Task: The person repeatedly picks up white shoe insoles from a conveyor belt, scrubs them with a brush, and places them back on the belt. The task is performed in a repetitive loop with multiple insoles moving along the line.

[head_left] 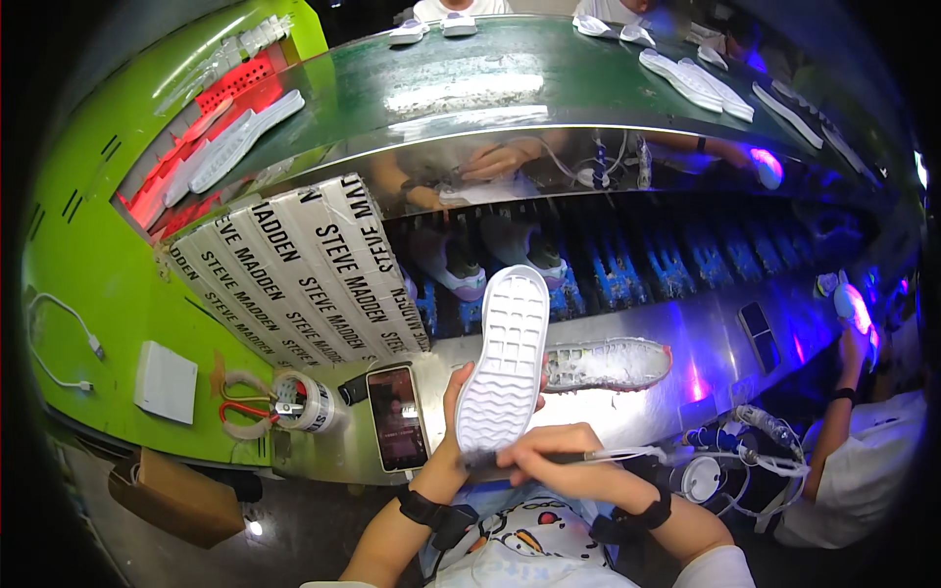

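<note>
Left hand [453, 423] grips white sole [505, 361] upright; right hand [557, 459] brushes its heel.

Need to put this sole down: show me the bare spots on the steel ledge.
Bare steel lies right of the glittery shoe, before the dark pad. It is crowded left, around the phone and tape roll, and near the tubing.

Single head-worn fisheye, looking steeply down, close over metal workbench [637, 392], edges probably bent
</note>
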A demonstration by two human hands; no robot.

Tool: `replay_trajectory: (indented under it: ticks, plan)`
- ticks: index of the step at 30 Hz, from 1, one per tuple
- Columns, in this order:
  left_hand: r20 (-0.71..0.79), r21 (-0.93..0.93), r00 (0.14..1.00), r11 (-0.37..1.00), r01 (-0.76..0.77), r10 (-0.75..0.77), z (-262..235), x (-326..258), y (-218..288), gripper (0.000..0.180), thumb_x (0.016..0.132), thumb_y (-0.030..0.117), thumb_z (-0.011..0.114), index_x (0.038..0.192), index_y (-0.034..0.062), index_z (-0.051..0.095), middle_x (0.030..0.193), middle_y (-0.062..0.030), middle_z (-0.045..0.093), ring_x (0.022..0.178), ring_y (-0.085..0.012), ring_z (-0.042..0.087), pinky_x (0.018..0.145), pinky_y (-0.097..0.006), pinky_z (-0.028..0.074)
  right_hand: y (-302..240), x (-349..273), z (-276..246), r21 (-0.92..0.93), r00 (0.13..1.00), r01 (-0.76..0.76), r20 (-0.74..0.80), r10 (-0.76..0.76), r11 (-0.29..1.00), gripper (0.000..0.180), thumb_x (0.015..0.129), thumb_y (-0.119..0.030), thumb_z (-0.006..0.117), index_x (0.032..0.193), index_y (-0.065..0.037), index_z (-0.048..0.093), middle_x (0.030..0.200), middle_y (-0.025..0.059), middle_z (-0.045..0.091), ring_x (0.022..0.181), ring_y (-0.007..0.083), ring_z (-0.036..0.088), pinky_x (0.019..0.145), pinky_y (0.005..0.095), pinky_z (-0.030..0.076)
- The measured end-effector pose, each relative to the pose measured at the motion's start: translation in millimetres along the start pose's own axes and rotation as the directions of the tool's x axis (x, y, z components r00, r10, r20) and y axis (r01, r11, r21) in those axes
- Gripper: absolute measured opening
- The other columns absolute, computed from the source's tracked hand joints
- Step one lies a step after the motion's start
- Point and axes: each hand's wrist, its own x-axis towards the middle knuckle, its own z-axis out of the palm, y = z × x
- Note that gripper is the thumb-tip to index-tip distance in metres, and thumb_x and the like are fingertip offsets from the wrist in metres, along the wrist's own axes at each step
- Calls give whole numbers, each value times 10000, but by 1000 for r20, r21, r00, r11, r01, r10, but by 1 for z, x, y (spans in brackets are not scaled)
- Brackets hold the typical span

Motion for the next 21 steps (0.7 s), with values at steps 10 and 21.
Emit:
replay_trajectory:
  ticks: [10,21]
  plan:
    - [-5,112,920,914,390,-391,14,12,25,618,877,321,442,1320,-109,472,1232,-273,596,1094,-330,633,973,-368,497,-34,-7,-31,-331,919,371,266,-291,868,98,874,-52,632,933,24,648,884,127,645,750,268,654,682,333,522]
    - [-46,965,988,248,83,-150,118,-9,32,373,954,23,417,1306,47,537,1395,-69,469,1262,-146,466,1055,-272,378,-52,-4,-31,-357,899,431,254,-357,829,107,862,-60,637,952,-5,653,921,97,647,790,257,656,709,330,535]
